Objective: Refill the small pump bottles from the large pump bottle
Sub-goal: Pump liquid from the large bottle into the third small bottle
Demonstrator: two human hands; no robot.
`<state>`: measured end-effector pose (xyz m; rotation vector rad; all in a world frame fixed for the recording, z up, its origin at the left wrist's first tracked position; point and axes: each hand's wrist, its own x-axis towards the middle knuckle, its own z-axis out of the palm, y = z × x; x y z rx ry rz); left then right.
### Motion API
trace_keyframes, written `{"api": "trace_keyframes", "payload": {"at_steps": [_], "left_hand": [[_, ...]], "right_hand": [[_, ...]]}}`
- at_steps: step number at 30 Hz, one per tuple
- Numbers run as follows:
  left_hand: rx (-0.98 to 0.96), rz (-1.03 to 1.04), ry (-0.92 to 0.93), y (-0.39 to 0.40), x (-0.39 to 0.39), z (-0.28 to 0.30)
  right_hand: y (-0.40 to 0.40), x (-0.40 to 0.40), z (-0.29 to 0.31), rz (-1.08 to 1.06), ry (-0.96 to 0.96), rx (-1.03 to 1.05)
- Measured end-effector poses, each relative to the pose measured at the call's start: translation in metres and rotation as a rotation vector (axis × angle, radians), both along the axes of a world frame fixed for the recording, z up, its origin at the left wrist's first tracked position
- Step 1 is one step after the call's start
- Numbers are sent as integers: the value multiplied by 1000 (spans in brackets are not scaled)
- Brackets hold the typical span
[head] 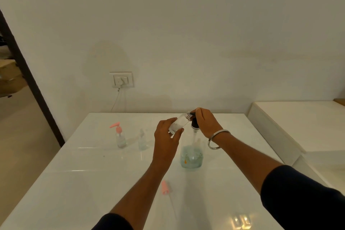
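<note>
Head view | left hand (166, 133) holds a small clear bottle (178, 124), tipped, its open top by the black pump (194, 122) | right hand (206, 122) curls over that pump on the big bottle (191, 152), which stands under it | pink pump top (165, 187) lies below the left hand | two small bottles (121, 137) stand left of it

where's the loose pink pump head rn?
Head view: the loose pink pump head lies on the white table, near side, between the forearms, in front of the large pump bottle.
</note>
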<state>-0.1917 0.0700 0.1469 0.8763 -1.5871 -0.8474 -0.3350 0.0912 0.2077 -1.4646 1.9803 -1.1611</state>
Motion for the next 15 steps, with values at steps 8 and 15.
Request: {"api": "trace_keyframes", "payload": {"at_steps": [8,15], "left_hand": [[-11,-17,28,7,2,10],[-14,-2,-8,1,2,0]], "right_hand": [[4,0,15,28,107,-62],[1,1,2,4,33,-42]]}}
